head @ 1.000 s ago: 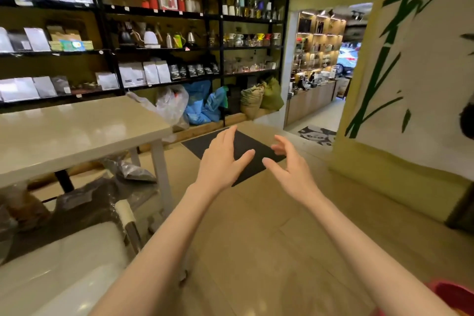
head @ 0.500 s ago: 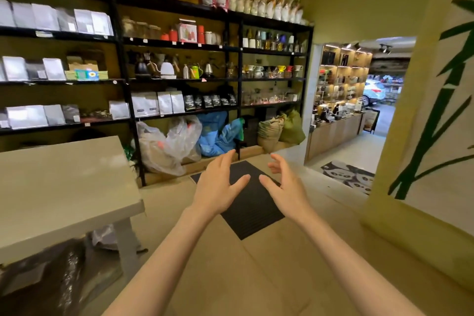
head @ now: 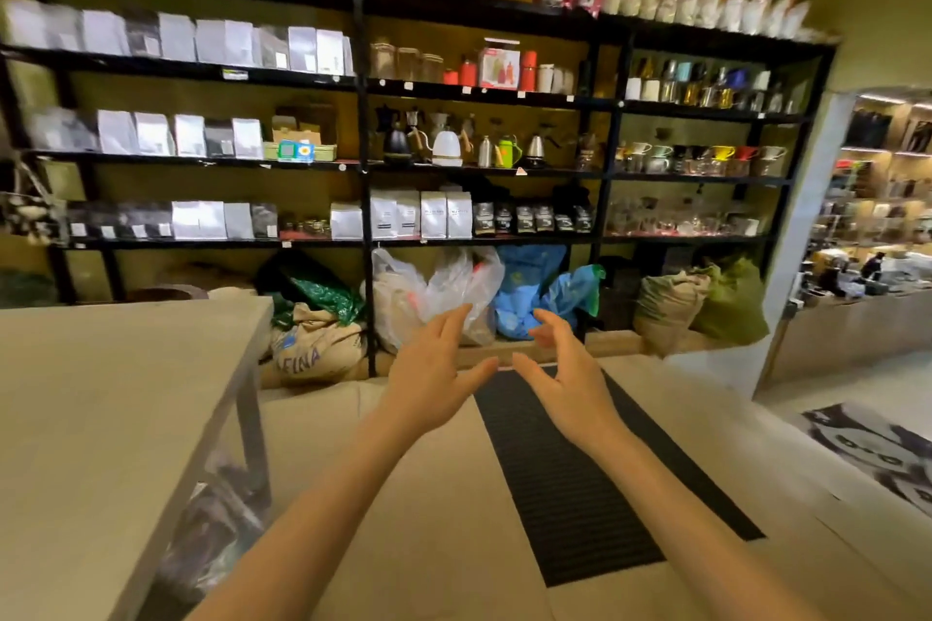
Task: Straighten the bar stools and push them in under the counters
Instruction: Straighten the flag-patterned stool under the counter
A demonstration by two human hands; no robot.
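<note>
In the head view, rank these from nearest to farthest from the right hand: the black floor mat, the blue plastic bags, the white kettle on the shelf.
From the right hand:
1. Black floor mat, on the floor directly below and ahead of the hand.
2. Blue plastic bags, at the foot of the shelving, just beyond the fingers.
3. White kettle, up on a middle shelf, to the left.

Both bare forearms are stretched forward, side by side. The left hand (head: pixel 432 381) and right hand (head: pixel 567 381) are held empty, fingers spread, thumbs nearly meeting.
</note>
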